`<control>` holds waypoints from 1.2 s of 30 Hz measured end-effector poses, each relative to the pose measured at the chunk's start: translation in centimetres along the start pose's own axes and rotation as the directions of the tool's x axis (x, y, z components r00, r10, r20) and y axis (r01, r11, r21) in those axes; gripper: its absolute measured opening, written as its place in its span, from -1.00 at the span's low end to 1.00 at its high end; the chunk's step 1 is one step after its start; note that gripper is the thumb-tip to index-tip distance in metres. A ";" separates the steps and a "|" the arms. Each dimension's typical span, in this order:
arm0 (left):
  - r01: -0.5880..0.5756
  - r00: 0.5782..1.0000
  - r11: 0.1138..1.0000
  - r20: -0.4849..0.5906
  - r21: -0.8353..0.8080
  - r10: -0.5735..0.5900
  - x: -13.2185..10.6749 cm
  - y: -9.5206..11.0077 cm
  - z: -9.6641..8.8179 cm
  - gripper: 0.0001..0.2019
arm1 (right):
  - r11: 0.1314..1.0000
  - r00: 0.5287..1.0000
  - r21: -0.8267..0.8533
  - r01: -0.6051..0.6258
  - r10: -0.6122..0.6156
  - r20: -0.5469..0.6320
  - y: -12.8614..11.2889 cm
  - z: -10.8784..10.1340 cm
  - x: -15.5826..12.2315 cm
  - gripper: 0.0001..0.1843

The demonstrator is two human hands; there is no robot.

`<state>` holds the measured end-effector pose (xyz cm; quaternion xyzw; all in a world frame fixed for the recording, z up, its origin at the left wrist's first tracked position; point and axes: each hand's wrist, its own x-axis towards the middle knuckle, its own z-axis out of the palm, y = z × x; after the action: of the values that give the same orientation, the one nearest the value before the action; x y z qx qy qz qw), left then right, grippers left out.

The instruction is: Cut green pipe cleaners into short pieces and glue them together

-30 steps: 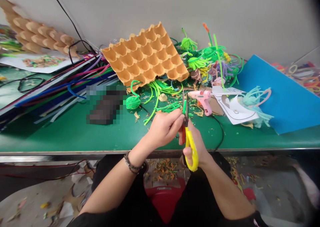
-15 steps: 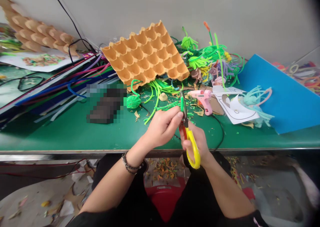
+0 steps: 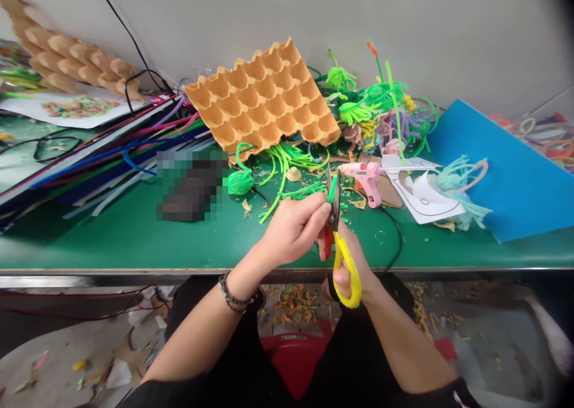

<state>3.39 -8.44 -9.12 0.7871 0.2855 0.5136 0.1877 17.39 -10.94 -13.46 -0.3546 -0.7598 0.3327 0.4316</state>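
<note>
The right hand (image 3: pixel 354 264) grips yellow-handled scissors (image 3: pixel 343 249), blades up and nearly closed on a short green pipe-cleaner piece (image 3: pixel 332 191) pinched in the fingertips of the left hand (image 3: pixel 293 228), just above the near edge of the green table (image 3: pixel 112 240). Green snippets already litter the tabletop around a pink glue gun (image 3: pixel 365 177), so the trimming looks well under way — though the piece in hand is not yet cut through. Behind lie an orange egg tray (image 3: pixel 262 100), a heap of pipe-cleaner shapes (image 3: pixel 381 109) and a blue sheet (image 3: pixel 502 169).
</note>
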 end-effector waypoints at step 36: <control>0.015 1.000 0.989 0.008 -0.145 -0.015 -0.1 0.2 -0.3 -0.67 | 0.992 1.000 0.126 -0.027 0.029 -0.012 0.2 0.0 -0.2 -0.29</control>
<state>3.14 -8.72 -8.96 0.7709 0.2527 0.5289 0.2492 17.55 -11.03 -13.68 -0.3395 -0.7292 0.3834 0.4539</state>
